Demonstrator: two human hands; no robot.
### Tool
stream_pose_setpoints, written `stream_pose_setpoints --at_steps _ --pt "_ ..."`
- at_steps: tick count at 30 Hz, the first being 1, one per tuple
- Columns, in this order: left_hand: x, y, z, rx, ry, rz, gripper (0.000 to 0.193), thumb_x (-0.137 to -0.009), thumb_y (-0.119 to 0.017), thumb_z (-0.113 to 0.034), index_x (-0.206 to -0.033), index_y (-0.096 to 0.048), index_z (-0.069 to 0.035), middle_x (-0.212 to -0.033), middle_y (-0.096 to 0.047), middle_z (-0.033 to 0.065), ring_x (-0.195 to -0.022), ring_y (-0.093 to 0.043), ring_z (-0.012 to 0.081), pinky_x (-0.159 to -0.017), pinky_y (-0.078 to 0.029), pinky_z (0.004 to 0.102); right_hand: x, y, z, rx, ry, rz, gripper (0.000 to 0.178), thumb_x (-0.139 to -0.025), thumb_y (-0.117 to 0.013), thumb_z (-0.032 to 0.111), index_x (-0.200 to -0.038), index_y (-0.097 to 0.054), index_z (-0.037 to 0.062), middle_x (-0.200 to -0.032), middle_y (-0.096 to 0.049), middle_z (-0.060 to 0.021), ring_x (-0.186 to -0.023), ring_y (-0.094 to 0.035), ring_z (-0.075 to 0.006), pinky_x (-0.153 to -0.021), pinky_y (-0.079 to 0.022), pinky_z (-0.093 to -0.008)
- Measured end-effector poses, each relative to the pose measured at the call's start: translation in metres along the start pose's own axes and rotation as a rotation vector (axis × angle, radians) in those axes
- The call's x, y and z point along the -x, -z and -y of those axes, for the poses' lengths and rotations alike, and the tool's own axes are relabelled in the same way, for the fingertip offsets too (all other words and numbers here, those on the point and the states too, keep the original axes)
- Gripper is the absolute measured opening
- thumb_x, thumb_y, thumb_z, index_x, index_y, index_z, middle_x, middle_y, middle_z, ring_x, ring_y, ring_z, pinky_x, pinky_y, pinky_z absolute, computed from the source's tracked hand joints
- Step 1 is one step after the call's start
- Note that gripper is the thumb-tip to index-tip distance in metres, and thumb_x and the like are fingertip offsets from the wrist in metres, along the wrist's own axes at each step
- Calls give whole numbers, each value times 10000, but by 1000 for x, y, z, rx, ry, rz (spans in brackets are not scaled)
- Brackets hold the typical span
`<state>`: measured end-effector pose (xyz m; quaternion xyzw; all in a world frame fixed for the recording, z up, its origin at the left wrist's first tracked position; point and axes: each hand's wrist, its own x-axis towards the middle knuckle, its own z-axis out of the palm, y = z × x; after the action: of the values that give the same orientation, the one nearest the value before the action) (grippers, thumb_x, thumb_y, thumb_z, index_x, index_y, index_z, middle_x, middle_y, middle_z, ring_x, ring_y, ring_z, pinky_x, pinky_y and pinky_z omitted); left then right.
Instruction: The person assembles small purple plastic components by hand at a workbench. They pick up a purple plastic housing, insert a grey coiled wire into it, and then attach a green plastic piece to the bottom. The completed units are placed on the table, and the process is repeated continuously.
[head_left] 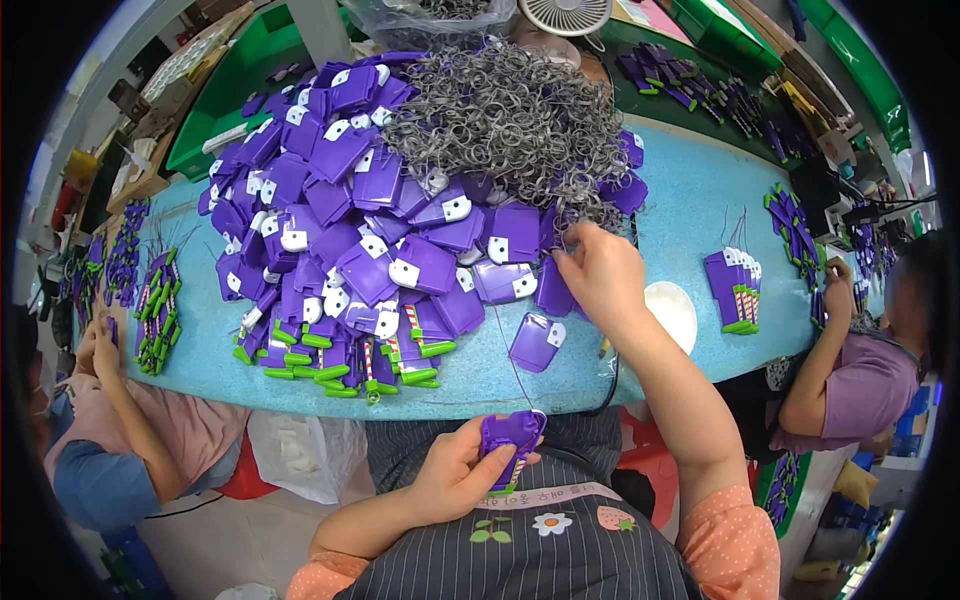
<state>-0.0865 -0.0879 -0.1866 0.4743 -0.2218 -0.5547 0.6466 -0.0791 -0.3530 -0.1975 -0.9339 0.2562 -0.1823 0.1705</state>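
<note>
Plainly, in the head view, two hands at work well apart: the left hand clamped on a purple plastic casing with a striped stem, just off the near edge of the blue worktop and in front of a pinstriped apron; the right hand bent over the lower fringe of the heap of grey metal rings, thumb and fingers drawn close. Cannot tell about a ring between those fingertips. For clean work, keep the casing still in the left grip, with the thin cord running up from it clear of snags; tease out one ring from the fringe rather than the tangled middle, shaking off any hooked neighbour. Mind the loose purple cover lying between the two hands. As for containers: at the far side, a clear plastic bag with more grey rings inside; at far left, a green bin with some purple pieces; beside the right forearm, a white dish, partly hidden, contents unclear; below the near edge, a white plastic bag with pale, unidentifiable contents.
</note>
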Motion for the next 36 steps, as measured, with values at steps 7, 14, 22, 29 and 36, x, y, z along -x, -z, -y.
stream_pose_setpoints --at_steps 7,14,22,29,36 --pt "4 -1 9 46 -40 -100 284 -952 -415 -53 -1224 -409 29 -1157 -567 203 -1019 -603 246 -872 -491 351 5 41 17 -244 -41 80 109 -727 -670 98 -756 -597 22 -645 -612 -124 -606 -618 -274 -566 -478 -358" --pt "7 -4 4 135 -43 -176 321 -948 -420 -69 -1251 -371 24 -1153 -562 226 -1013 -608 296 -867 -501 390 73 108 -38 -305 -163 -174 67 -779 -654 42 -750 -615 -5 -641 -562 -74 -558 -543 -149 -522 -412 -290" --pt "-5 -16 -2 188 38 -70 365 -938 -407 -25 -1293 -330 11 -1240 -503 198 -1080 -567 259 -914 -462 363 94 101 -58 -99 -98 -211 42 -757 -662 33 -761 -630 6 -705 -556 -103 -631 -557 -230 -558 -412 -324" --pt "-17 -22 -10 229 -28 -82 358 -939 -419 -31 -1284 -340 19 -1204 -521 227 -1071 -574 301 -919 -473 399 113 102 -14 -1018 -178 -47 16 -839 -571 14 -833 -576 1 -905 -533 -66 -768 -482 -99 -658 -387 -223" --pt "-26 -27 -24 192 -48 -20 335 -950 -396 -26 -1275 -343 35 -1202 -523 136 -1066 -563 183 -866 -463 286 124 70 34 -1419 -204 279 47 -889 -536 35 -921 -541 0 -1097 -504 -127 -945 -518 -152 -823 -435 -275"
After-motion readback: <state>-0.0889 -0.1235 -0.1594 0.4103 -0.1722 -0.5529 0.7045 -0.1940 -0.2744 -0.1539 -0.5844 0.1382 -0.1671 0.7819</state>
